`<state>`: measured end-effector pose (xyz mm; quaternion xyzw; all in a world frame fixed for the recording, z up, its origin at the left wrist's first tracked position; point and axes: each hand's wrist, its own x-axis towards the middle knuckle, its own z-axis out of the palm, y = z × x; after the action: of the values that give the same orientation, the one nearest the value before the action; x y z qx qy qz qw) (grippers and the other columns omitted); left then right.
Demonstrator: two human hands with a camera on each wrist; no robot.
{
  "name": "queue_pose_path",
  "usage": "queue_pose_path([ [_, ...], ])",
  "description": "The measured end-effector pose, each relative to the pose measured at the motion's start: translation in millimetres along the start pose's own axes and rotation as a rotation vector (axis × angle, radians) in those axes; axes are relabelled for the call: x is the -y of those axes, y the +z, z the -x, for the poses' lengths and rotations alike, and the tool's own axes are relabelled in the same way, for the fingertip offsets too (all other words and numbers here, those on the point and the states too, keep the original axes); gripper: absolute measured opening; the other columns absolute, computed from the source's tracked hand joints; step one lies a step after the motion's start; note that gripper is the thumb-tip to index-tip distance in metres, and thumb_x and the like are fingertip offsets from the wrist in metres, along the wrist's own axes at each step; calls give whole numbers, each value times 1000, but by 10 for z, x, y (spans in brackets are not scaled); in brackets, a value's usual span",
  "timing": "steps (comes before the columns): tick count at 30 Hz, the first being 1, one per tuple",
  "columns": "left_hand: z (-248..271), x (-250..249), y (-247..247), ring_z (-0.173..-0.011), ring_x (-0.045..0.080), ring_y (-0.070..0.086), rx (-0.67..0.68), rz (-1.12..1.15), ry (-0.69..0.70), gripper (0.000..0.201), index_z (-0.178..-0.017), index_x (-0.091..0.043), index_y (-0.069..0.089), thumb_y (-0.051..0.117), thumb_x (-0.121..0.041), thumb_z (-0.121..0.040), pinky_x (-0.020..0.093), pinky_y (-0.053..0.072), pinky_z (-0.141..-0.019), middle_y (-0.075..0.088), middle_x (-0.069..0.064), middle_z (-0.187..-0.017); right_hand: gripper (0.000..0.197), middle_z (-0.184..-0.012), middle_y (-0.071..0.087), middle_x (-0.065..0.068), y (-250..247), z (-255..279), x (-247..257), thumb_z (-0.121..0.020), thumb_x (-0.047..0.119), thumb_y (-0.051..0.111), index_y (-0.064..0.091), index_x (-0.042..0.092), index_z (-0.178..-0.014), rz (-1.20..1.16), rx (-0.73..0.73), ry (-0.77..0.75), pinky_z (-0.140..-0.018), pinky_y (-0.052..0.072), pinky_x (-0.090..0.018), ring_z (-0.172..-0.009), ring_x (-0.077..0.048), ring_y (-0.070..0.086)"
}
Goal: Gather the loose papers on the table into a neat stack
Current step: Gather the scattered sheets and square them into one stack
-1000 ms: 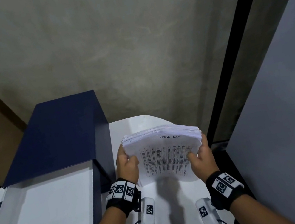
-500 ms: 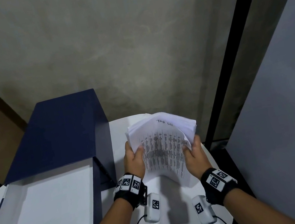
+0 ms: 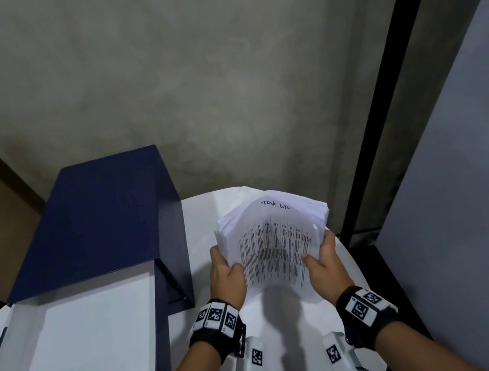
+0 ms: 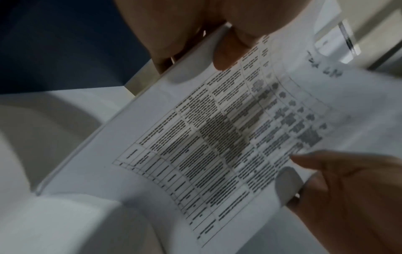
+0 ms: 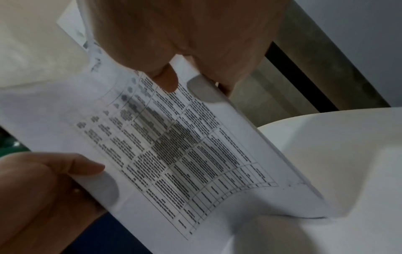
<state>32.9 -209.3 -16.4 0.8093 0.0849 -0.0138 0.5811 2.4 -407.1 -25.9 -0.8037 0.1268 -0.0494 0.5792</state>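
A thick stack of white papers, its top sheet printed with a table and a handwritten note, stands on its lower edge on the round white table, bowed toward me. My left hand grips its left edge, thumb on the front sheet. My right hand grips the right edge the same way. In the left wrist view the papers fill the frame, with my left thumb on top. In the right wrist view the papers are pinched under my right thumb.
An open dark blue box with a white inside lies at the left, its raised lid close beside my left hand. The table edge and a black post are just right of my right hand.
Both hands have drawn closer together on the stack and tipped it more upright, so the sheets now bow and fan at the top.
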Motion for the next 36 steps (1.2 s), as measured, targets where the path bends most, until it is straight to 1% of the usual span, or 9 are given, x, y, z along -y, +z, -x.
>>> queue_pose_path([
  [6, 98, -213, -127, -81, 15, 63, -71, 198, 186, 50, -115, -19, 36, 65, -11, -75, 13, 48, -65, 60, -3, -95, 50, -116, 61, -4, -107, -10, 220, -84, 8, 68, 37, 23, -121, -206, -113, -135, -77, 49, -6, -92, 12, 63],
  [11, 32, -622, -244, -98, 12, 62, -192, 356, 376, 34, -106, -19, 54, 62, -40, -81, 20, 47, -86, 66, 3, -103, 43, -110, 66, -2, -207, -92, 651, -82, 36, 71, 52, 18, -116, -333, -222, -336, -91, 50, -19, -104, -10, 64],
  [17, -57, -714, -207, -84, -2, 62, -260, 332, 257, 7, -98, -11, 60, 57, -11, -92, 16, 44, -77, 68, -2, -94, 14, -88, 66, 7, -132, -214, 726, -94, 11, 61, 60, 23, -86, -263, -319, -307, -87, 48, -31, -85, -8, 62],
  [20, -50, -710, -237, -89, 5, 62, -227, 339, 267, 7, -97, -15, 60, 59, -17, -90, 23, 44, -82, 67, -5, -94, 8, -97, 66, 2, -151, -202, 681, -89, 24, 64, 60, 23, -96, -325, -267, -314, -93, 50, -36, -94, -13, 63],
  [22, -24, -671, -276, -95, 10, 60, -181, 331, 347, 21, -102, -17, 57, 62, -25, -84, 22, 44, -87, 64, -2, -99, 38, -111, 64, -6, -205, -150, 609, -83, 27, 68, 53, 15, -116, -360, -184, -378, -97, 49, -29, -104, -16, 62],
  [26, 48, -592, -324, -97, 6, 58, -83, 200, 469, 38, -108, -17, 52, 66, -11, -73, 15, 45, -85, 59, -5, -103, 58, -120, 59, -2, -243, -44, 301, -81, -3, 66, 43, 25, -127, -275, -53, -315, -93, 50, -25, -106, -7, 61],
  [29, 54, -642, -316, -91, 1, 60, -158, 119, 425, 29, -100, -19, 54, 63, 0, -79, 14, 45, -78, 60, -9, -98, 44, -112, 69, 10, -198, -55, 230, -92, 0, 61, 54, 38, -114, -102, -118, -273, -94, 51, -30, -105, -2, 66],
  [33, 98, -804, -312, -119, 20, 47, -319, -524, 502, 49, -118, -25, 52, 64, -16, -72, 43, 33, -101, 49, -3, -129, 32, -85, 72, 16, -213, -111, 483, -90, -8, 60, 67, 18, -108, 13, -153, -370, -76, 48, -10, -78, 7, 65],
  [36, 161, -1017, -288, -128, 22, 44, -187, -823, 681, 57, -123, -30, 49, 62, -29, -68, 43, 28, -101, 46, -3, -138, 43, -94, 73, 0, -268, -126, 789, -76, -11, 51, 68, 7, -110, 231, -159, -643, -81, 51, -21, -86, -12, 68],
])
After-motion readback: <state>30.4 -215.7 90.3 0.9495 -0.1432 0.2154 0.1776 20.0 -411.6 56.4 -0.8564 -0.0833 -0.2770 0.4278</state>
